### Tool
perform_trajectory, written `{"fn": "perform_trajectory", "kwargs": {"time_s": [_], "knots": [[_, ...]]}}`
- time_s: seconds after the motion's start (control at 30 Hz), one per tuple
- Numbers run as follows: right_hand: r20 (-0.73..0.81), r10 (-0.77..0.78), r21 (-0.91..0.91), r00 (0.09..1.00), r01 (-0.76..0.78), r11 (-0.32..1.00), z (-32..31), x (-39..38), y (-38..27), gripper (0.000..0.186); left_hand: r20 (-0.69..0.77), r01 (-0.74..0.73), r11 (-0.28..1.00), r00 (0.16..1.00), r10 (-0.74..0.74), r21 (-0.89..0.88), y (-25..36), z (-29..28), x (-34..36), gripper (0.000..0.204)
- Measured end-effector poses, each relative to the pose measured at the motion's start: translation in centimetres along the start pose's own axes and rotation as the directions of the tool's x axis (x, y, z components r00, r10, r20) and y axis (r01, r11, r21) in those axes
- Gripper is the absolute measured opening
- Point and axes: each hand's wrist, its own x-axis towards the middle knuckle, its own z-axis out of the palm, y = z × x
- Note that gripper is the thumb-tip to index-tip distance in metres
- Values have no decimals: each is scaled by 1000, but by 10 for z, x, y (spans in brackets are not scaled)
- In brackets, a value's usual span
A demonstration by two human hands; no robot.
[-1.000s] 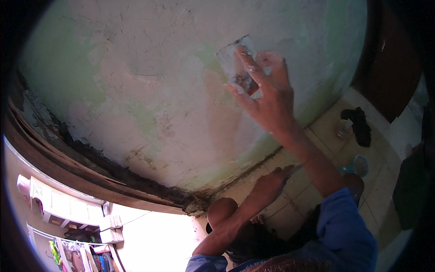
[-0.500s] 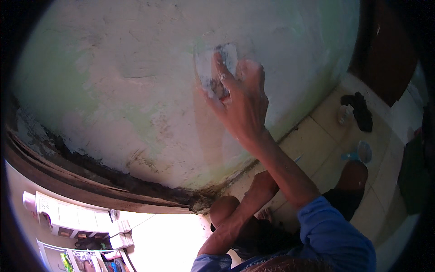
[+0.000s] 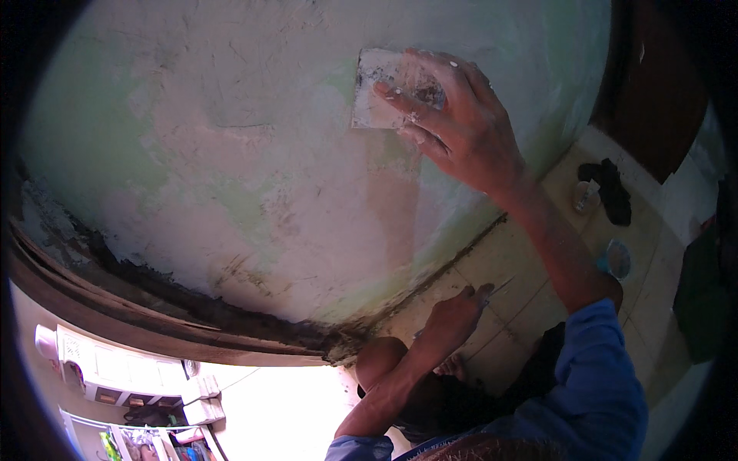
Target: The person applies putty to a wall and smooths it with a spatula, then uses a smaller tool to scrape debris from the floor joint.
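My right hand [image 3: 477, 134] is raised to the patchy wall [image 3: 254, 146] and pinches a flat, square-edged putty scraper [image 3: 373, 104]. The scraper's pale, smeared blade lies against the wall, with my thumb and fingers pressing across it. White paste spots my fingers. Lower down, my left hand [image 3: 452, 319] is closed near my bent knee [image 3: 380, 357]. A thin, pale, pointed tool [image 3: 501, 286] sticks out from it, seen nearly edge-on; its exact kind does not show. The wall carries whitish filler over green paint.
On the tiled floor to the right are a clear plastic cup [image 3: 586, 197], a dark cloth [image 3: 615, 192] and a bluish tub [image 3: 617, 260]. A rough wooden frame [image 3: 177, 323] edges the wall at lower left. A dark door [image 3: 653, 84] stands at far right.
My right hand has moved right and slightly up with the scraper, whose blade has turned to point left. My left hand, partly behind the right forearm before, shows more fully.
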Motion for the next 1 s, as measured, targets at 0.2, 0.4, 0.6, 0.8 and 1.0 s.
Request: {"fn": "perform_trajectory", "kwargs": {"time_s": [0.2, 0.4, 0.6, 0.8, 1.0], "knots": [[14, -54, -67, 998, 55, 996, 5, -1, 13, 63, 37, 13, 1000, 999, -13, -8, 7, -3, 3, 54], [91, 165, -5, 982, -166, 986, 6, -27, 4, 63, 18, -11, 1000, 1000, 11, -11, 3, -2, 4, 54], [0, 22, 20, 1000, -22, 1000, 1, -12, -4, 65, 94, 23, 999, 995, -25, 24, 5, -4, 7, 53], [14, 4, -43, 1000, -4, 999, 4, -1, 11, 67, 80, 4, 999, 997, -8, 38, 8, -7, 8, 51], [125, 173, -40, 977, -170, 985, -10, -30, -13, 62, 24, -26, 999, 999, 24, 47, 6, -2, 6, 51]]}}
